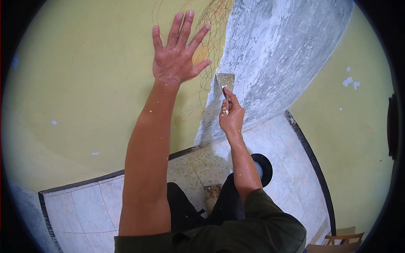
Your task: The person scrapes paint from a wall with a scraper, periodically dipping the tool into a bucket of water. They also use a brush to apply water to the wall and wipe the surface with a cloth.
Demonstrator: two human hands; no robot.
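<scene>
My left hand (175,57) is spread flat against the yellow-green painted wall (97,84), fingers apart and pointing up, with nothing in it. Pen and crayon scribbles (206,50) mark the paint beside its fingers. Lower and to the right, my right hand (232,118) grips a putty knife (226,80) by its handle. The wide blade lies at the boundary between the paint and a bare grey-white scraped stretch of wall (278,59). Small paint flecks cling to both forearms and to the right hand's fingers.
Paint crumbs cover the tiled floor (185,166) at the wall's foot. Near my right knee stands a round black-rimmed container (268,169). A dark skirting strip (310,152) edges the floor, and a wooden piece of furniture (344,240) is at lower right.
</scene>
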